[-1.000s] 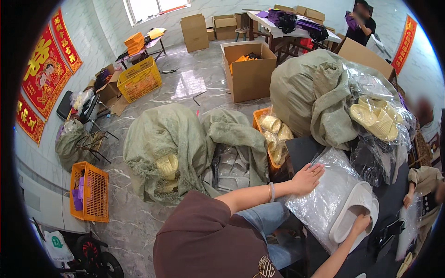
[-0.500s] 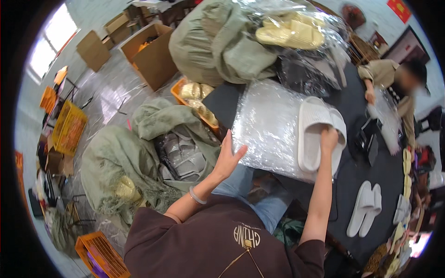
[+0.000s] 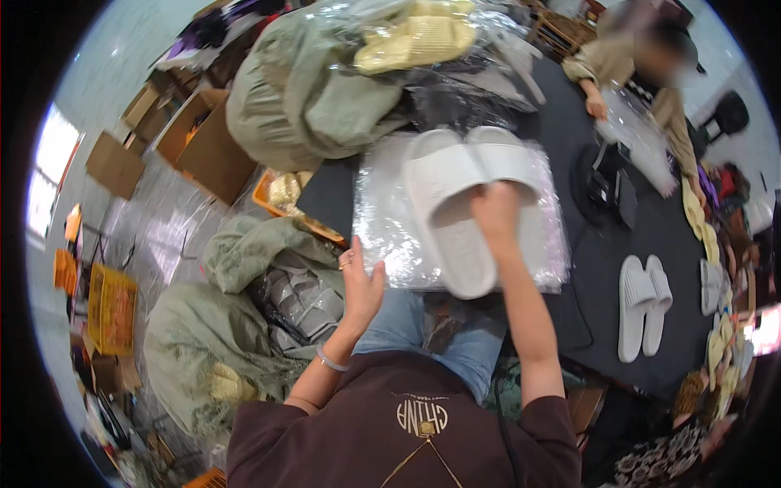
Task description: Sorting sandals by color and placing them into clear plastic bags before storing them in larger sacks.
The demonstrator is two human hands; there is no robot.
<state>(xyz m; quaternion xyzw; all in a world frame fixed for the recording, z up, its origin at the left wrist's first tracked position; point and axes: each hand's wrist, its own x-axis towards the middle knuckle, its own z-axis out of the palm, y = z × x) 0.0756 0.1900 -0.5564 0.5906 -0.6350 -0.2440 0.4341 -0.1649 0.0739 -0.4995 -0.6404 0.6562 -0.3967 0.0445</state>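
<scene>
A pair of white slide slippers is in my right hand. Its fingers are closed at the inner sides of the straps, so the fingertips are partly hidden. The slippers are above a stack of clear plastic bags on the black table, overlapping much of it. At the stack's left front corner is my left hand, thumb and fingers apart. Whether it touches the plastic, I cannot tell.
Another white slipper pair lies right on the black table. Bagged yellow slippers top a green sack at the back. An open sack of grey slippers stands left. A co-worker handles clear plastic at far right.
My right hand has moved the white slippers leftward across the plastic stack, and they have turned. My left hand stays by the stack's left edge. The whole view has shifted.
</scene>
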